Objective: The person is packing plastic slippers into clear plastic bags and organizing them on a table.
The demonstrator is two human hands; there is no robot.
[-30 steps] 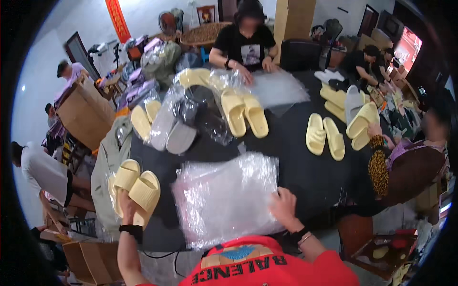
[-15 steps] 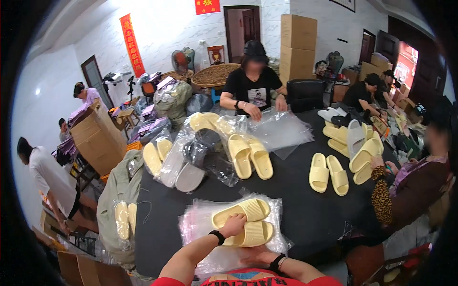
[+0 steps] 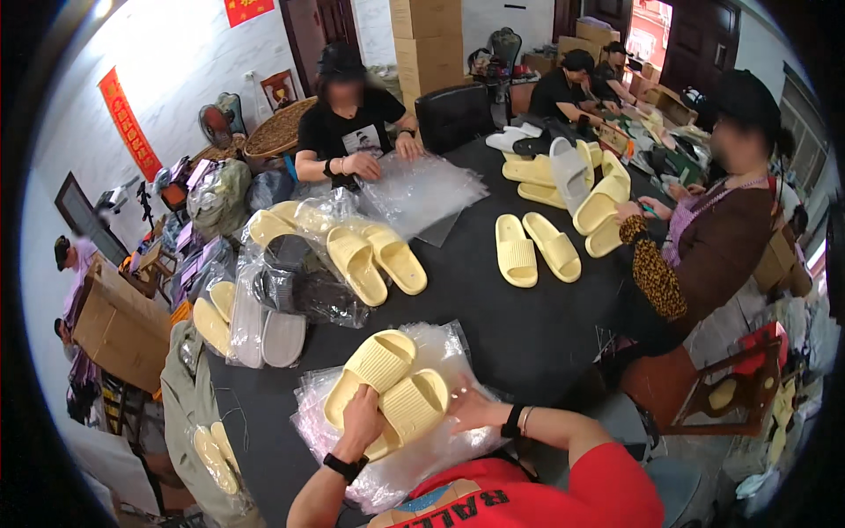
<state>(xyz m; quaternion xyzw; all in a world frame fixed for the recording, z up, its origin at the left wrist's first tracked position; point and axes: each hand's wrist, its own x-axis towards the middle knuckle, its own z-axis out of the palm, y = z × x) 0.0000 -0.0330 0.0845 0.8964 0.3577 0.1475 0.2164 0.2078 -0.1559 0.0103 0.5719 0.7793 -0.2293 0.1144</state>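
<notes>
My left hand (image 3: pixel 362 421) is closed on a pair of pale yellow slippers, gripping them at their inner edges. One slipper (image 3: pixel 384 361) lies left of the other slipper (image 3: pixel 415 407), both tilted, straps pointing away from me. Beneath them is a stack of clear plastic bags (image 3: pixel 319 414) on the black table. Right of the slippers, my right hand (image 3: pixel 476 408) holds the edge of a clear bag; its fingertips are partly hidden by plastic glare.
Bagged yellow and grey slippers (image 3: pixel 283 339) are piled at the left. A loose yellow pair (image 3: pixel 537 249) stands right of centre, with more slippers (image 3: pixel 607 194) behind. Across the table, a person handles clear bags (image 3: pixel 431 194); another person (image 3: pixel 731 211) works at the right.
The view has swung to the right. The slippers have turned so their straps point farther away from me. My right hand has moved from below them to their right side.
</notes>
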